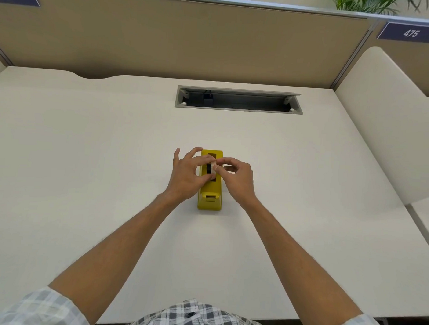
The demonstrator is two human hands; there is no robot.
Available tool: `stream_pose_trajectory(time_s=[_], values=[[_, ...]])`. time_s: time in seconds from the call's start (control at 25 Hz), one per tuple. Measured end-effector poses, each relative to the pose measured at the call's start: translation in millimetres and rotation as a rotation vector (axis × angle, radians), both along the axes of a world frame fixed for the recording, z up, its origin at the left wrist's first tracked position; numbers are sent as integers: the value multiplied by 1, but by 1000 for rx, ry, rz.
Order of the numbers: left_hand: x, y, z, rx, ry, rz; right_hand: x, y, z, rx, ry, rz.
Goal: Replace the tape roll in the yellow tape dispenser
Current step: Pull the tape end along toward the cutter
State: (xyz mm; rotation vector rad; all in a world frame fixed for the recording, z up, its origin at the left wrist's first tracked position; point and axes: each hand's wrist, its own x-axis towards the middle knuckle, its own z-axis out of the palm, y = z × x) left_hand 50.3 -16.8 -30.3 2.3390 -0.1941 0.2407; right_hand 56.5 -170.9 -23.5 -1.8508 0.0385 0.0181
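Checked shirt cloth (196, 317) fills the bottom edge, with both bare forearms reaching forward from rolled sleeves. At the fingertips, the left hand (187, 174) pinches a small tape roll (211, 168) between thumb and forefinger, its other fingers spread loosely. The right hand (237, 177) meets it from the other side, fingers curled, thumb and forefinger apparently pinching the same roll, though the contact is too small to be sure of. That roll sits upright at the slot in the top of the yellow tape dispenser (209, 201); whether it is seated cannot be told. Its cutter end faces the person. This dispenser stands mid-desk (87, 158), with bare surface on every side. Farther back, an open cable tray (237, 101) holds a dark plug. Behind rises a tan partition (188, 40).
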Motion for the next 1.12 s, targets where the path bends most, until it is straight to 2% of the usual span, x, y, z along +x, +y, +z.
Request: stream_pose_trajectory(time_s=[0.2, 0.4, 0.72, 1.12], values=[[-2, 0, 4, -40, 35, -28, 3, -1, 7, -80, -22, 89], [-10, 1, -2, -119, 52, -80, 6, -4, 9, -327, -111, 264], [-23, 2, -9, -135, 151, -14, 16, -8, 18, -633, -191, 432], [-23, 2, -6, -101, 185, 5, 19, -7, 21, -697, -309, 446]])
